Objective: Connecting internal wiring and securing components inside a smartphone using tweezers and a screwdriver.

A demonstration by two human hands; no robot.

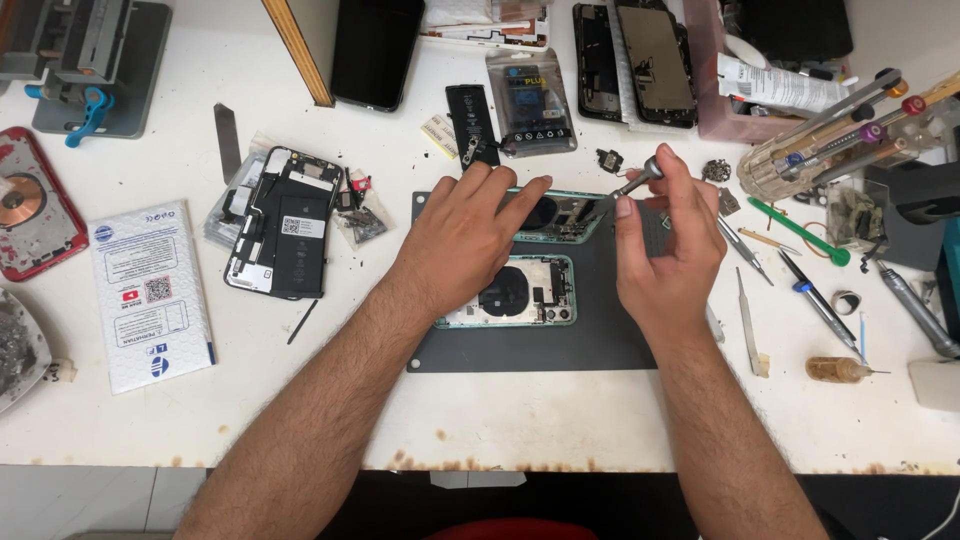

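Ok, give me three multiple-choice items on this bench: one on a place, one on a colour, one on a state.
1. Where does the opened green phone lie?
A. on the dark grey mat
B. on the bare white table
C. in the pink tray

2. What colour is the phone back at the table's left edge?
A. blue
B. red
C. yellow

3. What is the right hand doing?
A. resting flat and empty
B. holding a small screwdriver, tip down at the phone
C. gripping tweezers

Answers: 1 A, the phone sits wholly within the mat's outline. 2 B, its frame shows red around a copper coil. 3 B, the fingers pinch the metal handle while the left hand presses on the phone.
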